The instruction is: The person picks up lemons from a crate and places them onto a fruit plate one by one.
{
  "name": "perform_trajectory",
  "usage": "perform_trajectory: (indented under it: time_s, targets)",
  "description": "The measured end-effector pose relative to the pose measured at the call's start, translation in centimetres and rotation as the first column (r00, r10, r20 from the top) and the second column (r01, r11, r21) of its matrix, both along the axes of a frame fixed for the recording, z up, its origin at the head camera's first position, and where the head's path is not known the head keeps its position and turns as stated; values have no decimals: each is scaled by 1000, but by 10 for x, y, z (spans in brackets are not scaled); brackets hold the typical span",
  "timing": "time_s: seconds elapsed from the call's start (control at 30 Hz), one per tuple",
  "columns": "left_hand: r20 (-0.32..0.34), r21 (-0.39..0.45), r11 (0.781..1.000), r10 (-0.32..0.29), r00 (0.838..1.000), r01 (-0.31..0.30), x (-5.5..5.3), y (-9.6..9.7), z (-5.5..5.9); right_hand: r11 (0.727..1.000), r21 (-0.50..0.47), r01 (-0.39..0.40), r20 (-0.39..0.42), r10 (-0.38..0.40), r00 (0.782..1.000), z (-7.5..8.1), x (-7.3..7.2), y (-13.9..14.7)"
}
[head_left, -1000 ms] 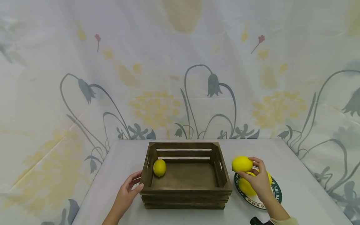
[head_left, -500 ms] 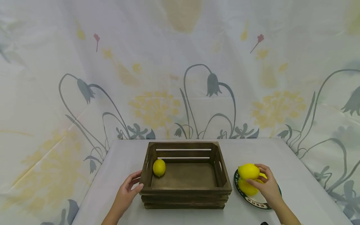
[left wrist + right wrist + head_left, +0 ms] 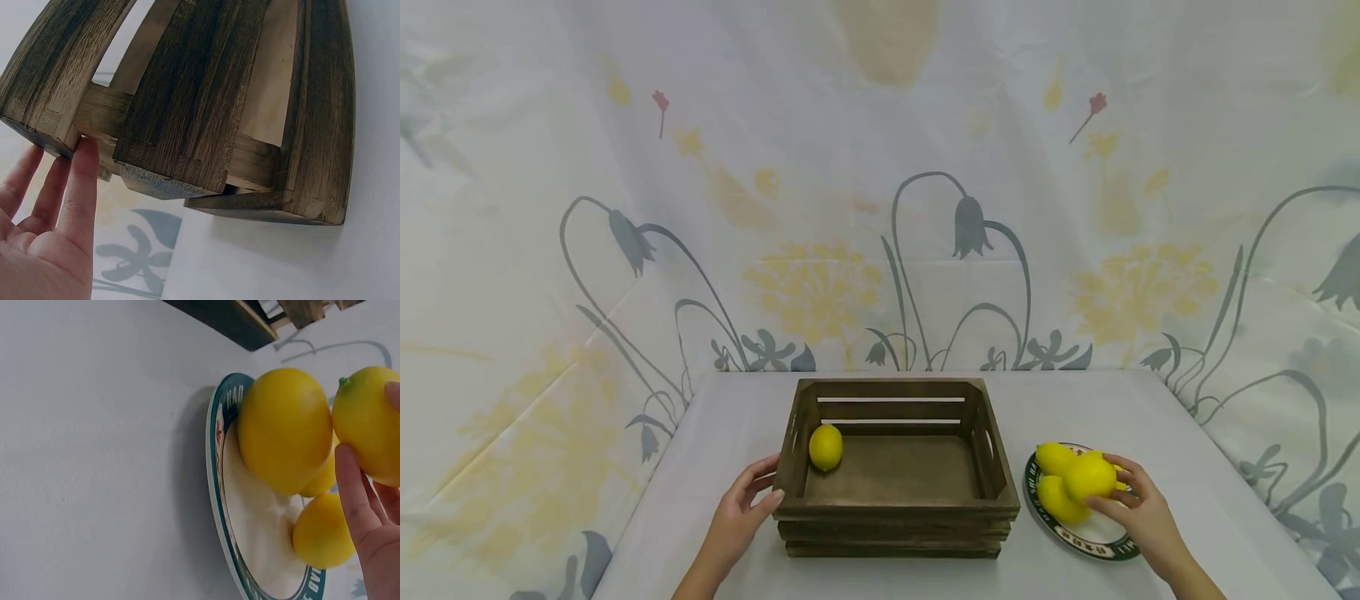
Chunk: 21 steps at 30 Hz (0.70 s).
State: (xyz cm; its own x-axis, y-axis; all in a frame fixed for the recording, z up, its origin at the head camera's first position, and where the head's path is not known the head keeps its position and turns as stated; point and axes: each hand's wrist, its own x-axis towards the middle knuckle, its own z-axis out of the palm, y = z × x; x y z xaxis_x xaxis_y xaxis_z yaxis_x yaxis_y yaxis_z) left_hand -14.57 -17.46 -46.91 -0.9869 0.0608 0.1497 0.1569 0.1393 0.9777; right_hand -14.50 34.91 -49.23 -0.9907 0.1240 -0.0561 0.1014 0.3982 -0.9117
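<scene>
My right hand (image 3: 1146, 517) pinches a yellow lemon (image 3: 1090, 477) between thumb and fingers over the round plate (image 3: 1078, 546), which has a dark green lettered rim. Several other lemons lie on that plate, including a front one (image 3: 1058, 502); the right wrist view shows a large lemon (image 3: 284, 431) close beside the held one. A slatted brown wooden crate (image 3: 895, 517) stands in the middle, with one lemon (image 3: 826, 447) at its left inside. At the crate's left end, my left hand (image 3: 741, 512) touches the upper slat with nearly straight fingers, seen also in the left wrist view.
A white cloth (image 3: 925, 579) covers the tabletop under crate and plate. Behind and at both sides hangs a pale curtain (image 3: 850, 208) printed with flowers. The plate stands just right of the crate, with a narrow gap between them.
My right hand has moved right and nearer with the lemon, from above the plate's left edge to over its middle. More of the lemons on the plate shows. My left hand and the crate stay put.
</scene>
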Motion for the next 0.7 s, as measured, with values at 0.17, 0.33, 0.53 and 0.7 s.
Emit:
perform_trajectory:
  time_s: [0.17,0.33,0.53,0.7]
  targets:
    - [-9,-1,1000,5,1000,-5,0,1,0,999,-46,-19,22,20,1000,-5,4,10]
    - [-13,6,1000,1,1000,0,0,1,-1,994,-109,-14,43,19,999,-10,9,21]
    - [-20,6,1000,-4,1000,4,-1,0,-2,998,-54,23,146,-14,989,-20,9,34]
    - [-20,6,1000,-6,1000,6,-1,0,-3,999,-18,49,225,-44,973,-24,8,38]
